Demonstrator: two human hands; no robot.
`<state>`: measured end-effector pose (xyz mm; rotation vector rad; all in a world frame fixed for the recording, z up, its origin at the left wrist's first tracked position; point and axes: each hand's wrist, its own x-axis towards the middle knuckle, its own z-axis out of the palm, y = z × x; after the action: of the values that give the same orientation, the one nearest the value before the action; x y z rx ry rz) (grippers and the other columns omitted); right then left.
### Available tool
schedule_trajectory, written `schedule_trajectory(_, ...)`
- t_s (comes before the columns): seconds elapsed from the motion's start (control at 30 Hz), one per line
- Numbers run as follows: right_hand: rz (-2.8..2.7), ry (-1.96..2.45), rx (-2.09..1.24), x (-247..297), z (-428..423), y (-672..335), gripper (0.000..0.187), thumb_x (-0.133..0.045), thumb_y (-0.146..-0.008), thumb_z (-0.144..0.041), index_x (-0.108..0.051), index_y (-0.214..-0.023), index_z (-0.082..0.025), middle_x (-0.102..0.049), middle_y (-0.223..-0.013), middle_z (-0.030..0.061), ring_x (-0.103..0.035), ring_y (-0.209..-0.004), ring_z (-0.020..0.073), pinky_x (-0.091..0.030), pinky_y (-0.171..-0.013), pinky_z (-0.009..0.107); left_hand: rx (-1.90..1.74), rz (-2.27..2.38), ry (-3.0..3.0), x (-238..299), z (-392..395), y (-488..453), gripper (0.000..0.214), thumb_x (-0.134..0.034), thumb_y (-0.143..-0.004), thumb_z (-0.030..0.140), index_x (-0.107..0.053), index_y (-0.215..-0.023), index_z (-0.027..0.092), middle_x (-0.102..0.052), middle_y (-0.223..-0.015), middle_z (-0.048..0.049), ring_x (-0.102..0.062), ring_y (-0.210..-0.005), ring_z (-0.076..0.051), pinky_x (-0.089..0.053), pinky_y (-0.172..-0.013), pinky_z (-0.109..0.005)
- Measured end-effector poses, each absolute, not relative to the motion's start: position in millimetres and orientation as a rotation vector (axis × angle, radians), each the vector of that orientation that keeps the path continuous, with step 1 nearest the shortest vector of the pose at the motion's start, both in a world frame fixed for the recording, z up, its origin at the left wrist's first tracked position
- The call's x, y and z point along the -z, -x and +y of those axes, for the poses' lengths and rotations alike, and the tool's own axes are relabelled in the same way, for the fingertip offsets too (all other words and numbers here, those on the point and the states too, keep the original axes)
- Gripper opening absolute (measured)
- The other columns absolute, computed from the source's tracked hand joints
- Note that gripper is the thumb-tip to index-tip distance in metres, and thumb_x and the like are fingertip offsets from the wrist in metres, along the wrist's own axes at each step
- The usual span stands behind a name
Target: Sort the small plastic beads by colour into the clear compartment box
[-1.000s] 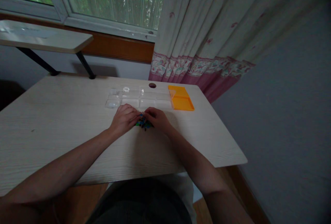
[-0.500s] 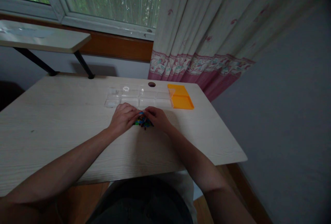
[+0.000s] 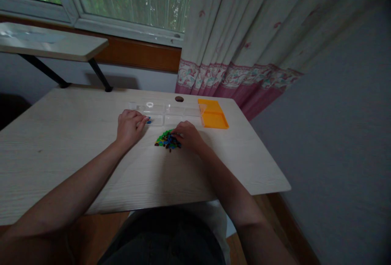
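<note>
Left fingers (image 3: 143,121) pinch a blue piece (image 3: 149,121) at the clear tray (image 3: 171,112); right hand (image 3: 188,136) at the pile (image 3: 166,140).
The left hand (image 3: 130,126) holds its fingers narrow on the small blue piece, at the clear tray's near left edge. The right hand's fingers curl onto the pile of small coloured pieces just in front of the tray; whether they grip any, I cannot tell. An orange tray (image 3: 214,115) lies just beside the clear tray's right end on the pale counter (image 3: 76,134).
</note>
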<state>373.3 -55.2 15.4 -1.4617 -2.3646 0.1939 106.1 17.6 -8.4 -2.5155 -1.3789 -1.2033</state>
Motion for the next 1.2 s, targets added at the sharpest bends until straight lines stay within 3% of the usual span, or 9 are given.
schedule_trajectory(0.37, -2.498, 1.548, -0.070, -25.3, -61.6, -372.7, 0.024, -0.065, -0.091, -0.028, -0.075, -0.113, -0.024, -0.066, -0.104, 0.0091, -0.053, -0.098, 0.0225, -0.037, -0.082, 0.034, 1.190, -1.454, 2.473, 9.6, 19.1, -104.9, 0.032, -0.056, -0.094, 0.044, -0.074, -0.086, 0.019, -0.065, -0.097, -0.0081, -0.049, -0.102, -0.027, -0.038, -0.093, -0.046)
schedule_trajectory(0.83, -2.493, 1.577, -0.044, -22.6, -59.4, -369.5, 0.021, -0.066, -0.091, -0.034, -0.075, -0.106, -0.023, -0.067, -0.101, 0.0082, -0.055, -0.096, 0.0213, -0.036, -0.079, 0.032, 1.247, -1.500, 2.396, 11.1, 20.0, -104.5, 0.020, -0.067, -0.087, 0.039, -0.074, -0.086, 0.021, -0.062, -0.099, -0.0083, -0.050, -0.104, -0.028, -0.038, -0.094, -0.047)
schedule_trajectory(1.2, -2.454, 1.574, -0.065, -16.7, -56.5, -370.2, 0.018, -0.066, -0.091, -0.035, -0.074, -0.095, -0.019, -0.067, -0.100, 0.0081, -0.056, -0.095, 0.0213, -0.037, -0.080, 0.031, 1.168, -1.531, 2.405, 14.1, 20.7, -103.6, 0.023, -0.063, -0.090, 0.039, -0.075, -0.089, 0.020, -0.063, -0.104, -0.0080, -0.046, -0.107, -0.029, -0.037, -0.093, -0.046)
